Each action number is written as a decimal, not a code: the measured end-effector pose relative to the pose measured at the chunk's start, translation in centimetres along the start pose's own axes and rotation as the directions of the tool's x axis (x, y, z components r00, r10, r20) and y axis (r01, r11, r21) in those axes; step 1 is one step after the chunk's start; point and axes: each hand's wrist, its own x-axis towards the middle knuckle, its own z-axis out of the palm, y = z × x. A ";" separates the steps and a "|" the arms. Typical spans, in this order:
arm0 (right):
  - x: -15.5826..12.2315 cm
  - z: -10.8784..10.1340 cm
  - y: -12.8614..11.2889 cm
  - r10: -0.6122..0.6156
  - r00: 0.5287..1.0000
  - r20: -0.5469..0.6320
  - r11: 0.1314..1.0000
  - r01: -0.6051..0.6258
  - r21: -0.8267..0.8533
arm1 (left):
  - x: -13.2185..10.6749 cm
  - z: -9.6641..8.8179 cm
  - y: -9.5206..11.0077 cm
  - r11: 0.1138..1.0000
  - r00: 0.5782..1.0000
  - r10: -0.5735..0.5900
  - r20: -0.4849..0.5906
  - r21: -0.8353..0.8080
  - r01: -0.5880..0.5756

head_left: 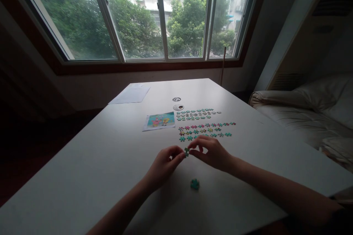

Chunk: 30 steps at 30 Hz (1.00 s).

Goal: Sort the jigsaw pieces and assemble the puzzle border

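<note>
A white desk [110, 161] spreads across most of the view, its far end towards a wide window [138, 25] with trees outside. A pale sofa [303, 117] sits to the right. On the desk, jigsaw pieces lie spaced out in two blocks, an upper block [188, 118] and a lower block [187, 127], with rows running left to right. A sheet of paper [129, 94] rests at the far left edge, and a printed cartoon picture [161, 120] lies just left of the rows, its long side running left to right. The left hand [162, 161] and right hand [213, 152] meet in front of the rows, thumbs and forefingers drawn in on one piece between them. Nearer the person, below the right hand, is a small green pile of pieces [195, 184]. Smallest is the held puzzle piece [186, 151], up off the desk between the fingertips of both hands; it stands roughly upright, its longer axis running up and down in view, but it is too small to tell which way its knobs point
</note>
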 end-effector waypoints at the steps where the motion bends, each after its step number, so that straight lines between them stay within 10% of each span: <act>1: 0.0 0.0 0.0 -0.010 1.000 0.018 1.000 0.010 0.011 | 0.0 0.0 0.0 1.000 1.000 0.004 0.002 0.001 -0.004; 30: 0.0 -0.5 0.2 -0.170 0.984 0.046 0.973 0.175 -0.149 | 0.2 -0.3 -0.6 0.995 0.999 -0.037 0.000 -0.094 0.037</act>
